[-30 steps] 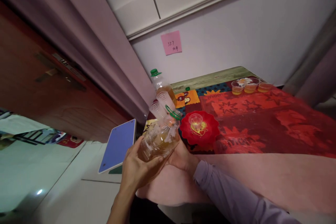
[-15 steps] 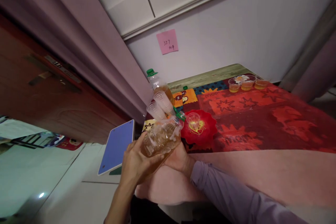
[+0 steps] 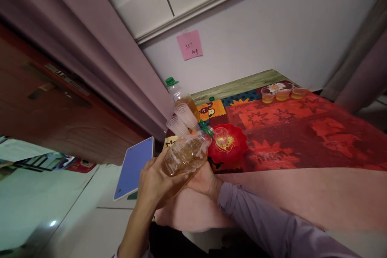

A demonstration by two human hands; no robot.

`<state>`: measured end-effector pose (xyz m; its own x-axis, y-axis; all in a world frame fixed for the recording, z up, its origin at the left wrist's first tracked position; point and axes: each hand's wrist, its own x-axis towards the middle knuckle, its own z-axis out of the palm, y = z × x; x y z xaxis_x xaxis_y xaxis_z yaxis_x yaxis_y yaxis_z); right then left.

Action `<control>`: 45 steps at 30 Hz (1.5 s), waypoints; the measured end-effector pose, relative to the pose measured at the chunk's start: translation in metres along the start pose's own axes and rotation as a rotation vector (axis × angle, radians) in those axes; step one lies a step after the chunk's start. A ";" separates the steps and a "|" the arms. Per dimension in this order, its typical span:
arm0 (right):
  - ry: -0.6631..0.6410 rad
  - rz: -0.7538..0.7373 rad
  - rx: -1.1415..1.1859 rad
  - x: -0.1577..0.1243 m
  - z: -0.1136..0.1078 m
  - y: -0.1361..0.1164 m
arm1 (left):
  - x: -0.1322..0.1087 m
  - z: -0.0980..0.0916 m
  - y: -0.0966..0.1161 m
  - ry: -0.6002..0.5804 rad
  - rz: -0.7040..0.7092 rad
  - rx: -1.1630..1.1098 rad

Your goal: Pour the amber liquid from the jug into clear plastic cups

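Tipped further now, the bottle [image 3: 186, 154] is slanting mouth-first toward the cup [image 3: 222, 135], lying between gripping left hand [image 3: 153, 179] and right hand [image 3: 205, 180].

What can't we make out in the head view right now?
All in the head view:
Right grip: fingers mostly hidden by the held bottle.
The held bottle's lower end: partly covered by the left grip.
Standing bottle: lower part mostly behind the cup stacks.
Pink note: bottom characters too small.
Right sleeve: cut off by the bottom edge.
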<state>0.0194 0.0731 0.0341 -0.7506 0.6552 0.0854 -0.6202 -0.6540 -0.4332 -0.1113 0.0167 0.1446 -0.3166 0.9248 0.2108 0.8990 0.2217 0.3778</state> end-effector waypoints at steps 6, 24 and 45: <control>-0.005 -0.029 -0.034 0.001 -0.002 0.000 | 0.004 -0.005 0.009 -0.101 0.038 0.205; -0.024 -0.026 0.123 -0.001 0.003 -0.009 | 0.011 -0.008 0.023 -0.175 0.002 0.313; -0.082 0.006 0.419 0.004 -0.003 -0.003 | 0.014 -0.011 0.038 -0.220 -0.052 0.408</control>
<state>0.0193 0.0791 0.0332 -0.7597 0.6297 0.1621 -0.6420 -0.7659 -0.0337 -0.0852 0.0344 0.1721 -0.3325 0.9430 -0.0124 0.9431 0.3323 -0.0124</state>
